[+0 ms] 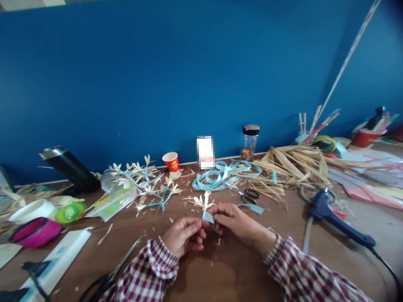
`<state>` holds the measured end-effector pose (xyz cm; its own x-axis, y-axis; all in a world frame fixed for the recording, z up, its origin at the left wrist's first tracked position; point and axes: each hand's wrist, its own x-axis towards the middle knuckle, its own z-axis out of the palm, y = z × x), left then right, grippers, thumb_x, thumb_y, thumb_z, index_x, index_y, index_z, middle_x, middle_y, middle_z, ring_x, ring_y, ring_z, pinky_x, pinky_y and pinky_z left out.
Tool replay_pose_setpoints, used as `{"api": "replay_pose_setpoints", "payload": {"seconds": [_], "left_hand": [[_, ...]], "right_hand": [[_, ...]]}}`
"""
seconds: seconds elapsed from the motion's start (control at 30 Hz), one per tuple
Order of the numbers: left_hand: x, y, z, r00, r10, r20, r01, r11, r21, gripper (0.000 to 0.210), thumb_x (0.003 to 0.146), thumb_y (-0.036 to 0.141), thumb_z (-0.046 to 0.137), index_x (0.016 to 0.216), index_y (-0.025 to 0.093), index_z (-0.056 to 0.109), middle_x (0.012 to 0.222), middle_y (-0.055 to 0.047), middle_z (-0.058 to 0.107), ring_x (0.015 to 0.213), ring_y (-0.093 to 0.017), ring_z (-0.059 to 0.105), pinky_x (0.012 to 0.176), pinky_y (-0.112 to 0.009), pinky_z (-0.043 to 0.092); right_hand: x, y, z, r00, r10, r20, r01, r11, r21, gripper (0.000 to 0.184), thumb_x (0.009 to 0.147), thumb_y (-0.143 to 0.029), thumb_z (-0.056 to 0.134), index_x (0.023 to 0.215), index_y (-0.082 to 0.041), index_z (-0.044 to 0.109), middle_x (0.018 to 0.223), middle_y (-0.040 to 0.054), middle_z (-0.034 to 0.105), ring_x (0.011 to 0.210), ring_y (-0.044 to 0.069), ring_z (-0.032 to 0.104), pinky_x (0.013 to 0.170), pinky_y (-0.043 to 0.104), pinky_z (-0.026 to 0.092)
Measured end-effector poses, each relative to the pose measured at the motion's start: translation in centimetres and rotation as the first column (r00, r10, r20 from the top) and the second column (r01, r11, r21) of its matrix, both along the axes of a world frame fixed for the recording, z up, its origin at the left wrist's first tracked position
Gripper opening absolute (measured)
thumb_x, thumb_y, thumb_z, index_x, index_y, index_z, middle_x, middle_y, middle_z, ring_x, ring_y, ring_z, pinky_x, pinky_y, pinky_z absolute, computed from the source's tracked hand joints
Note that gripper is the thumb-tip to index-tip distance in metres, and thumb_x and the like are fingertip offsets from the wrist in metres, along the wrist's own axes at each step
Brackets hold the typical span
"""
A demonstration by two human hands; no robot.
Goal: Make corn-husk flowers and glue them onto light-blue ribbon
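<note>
Blue panelling (pixel 195 84) is set behind a brown tabletop (pixel 226 272), over which pale scraps are strewn. Near the front middle, a pale husk flower (pixel 204 202) is held upright, petals uppermost, apparently so that its base can be reached from both sides. Its lower end seems to be pinched by the thumb and forefinger of the left hand (pixel 184 235), whose other fingers are loosely curled; the stem itself is hidden. A short light-blue ribbon strip (pixel 208 217) is gripped between the thumb and forefinger of the right hand (pixel 234 221) and is held flat against the flower's base, probably to be kept taut there. What is tucked beneath the right fingers, small and dark, cannot be told. Coiled blue ribbon (pixel 208 187) and small scissors (pixel 250 196) are placed just beyond the hands, presumably for easy reach, while loose corn husks (pixel 283 161) are heaped farther right, perhaps to be kept aside. Blue-stemmed flower sprays (pixel 163 196) are laid beyond the left hand, seemingly where their petals are not crushed. On the right, a blue glue gun (pixel 338 226) is rested well apart from the fingers, likely for safety, and large scissors (pixel 126 253) are left beside the left sleeve (pixel 145 272).
</note>
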<state>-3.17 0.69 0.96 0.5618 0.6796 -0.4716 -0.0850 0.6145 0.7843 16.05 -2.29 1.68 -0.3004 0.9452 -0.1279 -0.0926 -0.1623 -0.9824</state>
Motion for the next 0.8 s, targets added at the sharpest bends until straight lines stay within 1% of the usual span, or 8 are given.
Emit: {"api": "replay_pose_setpoints", "payload": {"seconds": [0.13,0.23,0.37,0.43,0.5,0.57,0.63,0.8], "left_hand": [[-0.08,-0.03,0.07,1.000,0.000,-0.009,0.000,1.000,-0.023,0.036,0.051,0.036,0.082,0.073,0.010,0.069,0.064,-0.005,0.068,0.053,-0.010,0.062,0.051,-0.022,0.055],[0.00,-0.03,0.08,0.999,0.017,-0.030,-0.017,1.000,-0.002,0.035,0.049,0.034,0.083,0.070,0.010,0.069,0.062,-0.004,0.067,0.051,-0.008,0.059,0.046,-0.017,0.051],[0.19,-0.03,-0.03,0.998,0.011,-0.067,-0.008,0.999,0.047,0.031,0.050,0.034,0.082,0.065,0.010,0.069,0.053,-0.003,0.063,0.041,-0.004,0.051,0.031,-0.009,0.028],[0.22,-0.05,-0.08,0.998,0.004,-0.067,-0.002,0.999,0.040,0.031,0.049,0.034,0.082,0.064,0.010,0.069,0.050,-0.003,0.062,0.037,-0.002,0.045,0.029,-0.009,0.018],[0.22,-0.10,-0.12,0.998,-0.012,-0.056,0.014,1.000,0.026,0.029,0.050,0.033,0.082,0.062,0.010,0.068,0.050,-0.002,0.061,0.035,0.000,0.041,0.029,-0.009,0.014],[0.24,-0.19,-0.15,0.998,-0.053,-0.038,0.054,0.998,0.043,0.028,0.054,0.034,0.080,0.062,0.010,0.068,0.049,-0.002,0.061,0.031,0.002,0.036,0.028,-0.009,0.014],[0.32,-0.33,-0.14,0.997,-0.071,-0.027,0.073,0.995,0.073,0.028,0.057,0.036,0.078,0.062,0.010,0.068,0.051,-0.003,0.063,0.029,0.002,0.037,0.027,-0.010,0.018],[0.66,-0.61,0.15,0.998,-0.004,-0.057,0.006,0.999,0.041,0.034,0.047,0.037,0.082,0.062,0.011,0.066,0.052,-0.003,0.065,0.034,-0.003,0.050,0.030,-0.011,0.031]], "right_hand": [[-0.21,-0.05,0.15,0.999,-0.012,-0.045,0.011,1.000,-0.027,0.020,0.078,-0.030,0.052,0.088,-0.016,0.062,0.062,-0.0020,0.056,0.051,0.008,0.048,0.051,0.020,0.040],[-0.29,-0.09,0.25,0.998,-0.033,-0.055,0.031,0.999,-0.030,0.022,0.076,-0.032,0.056,0.087,-0.015,0.062,0.061,-0.0022,0.056,0.049,0.007,0.046,0.050,0.020,0.039],[-0.32,-0.18,0.33,0.999,-0.041,-0.019,0.041,0.999,-0.019,0.025,0.076,-0.037,0.057,0.086,-0.015,0.062,0.065,-0.0014,0.057,0.049,0.007,0.045,0.048,0.019,0.038],[-0.34,-0.21,0.34,0.999,-0.036,-0.003,0.036,0.999,-0.018,0.025,0.077,-0.038,0.057,0.086,-0.016,0.061,0.065,-0.0016,0.057,0.048,0.006,0.044,0.046,0.018,0.036],[-0.36,-0.20,0.32,0.999,-0.034,0.008,0.034,0.999,-0.015,0.024,0.077,-0.038,0.056,0.085,-0.016,0.061,0.061,-0.0028,0.054,0.046,0.006,0.042,0.043,0.017,0.033],[-0.34,-0.17,0.28,0.999,-0.019,0.033,0.019,1.000,-0.012,0.024,0.078,-0.038,0.055,0.084,-0.016,0.060,0.055,-0.0046,0.050,0.044,0.006,0.038,0.041,0.017,0.030],[-0.31,-0.14,0.25,0.998,-0.003,0.055,0.003,1.000,-0.004,0.023,0.079,-0.038,0.054,0.084,-0.016,0.060,0.052,-0.0056,0.047,0.043,0.006,0.038,0.041,0.017,0.029],[-0.27,-0.11,0.22,0.999,-0.024,0.032,0.023,0.999,0.024,0.022,0.079,-0.037,0.056,0.082,-0.015,0.059,0.059,-0.0037,0.051,0.047,0.006,0.043,0.045,0.017,0.034]]}}
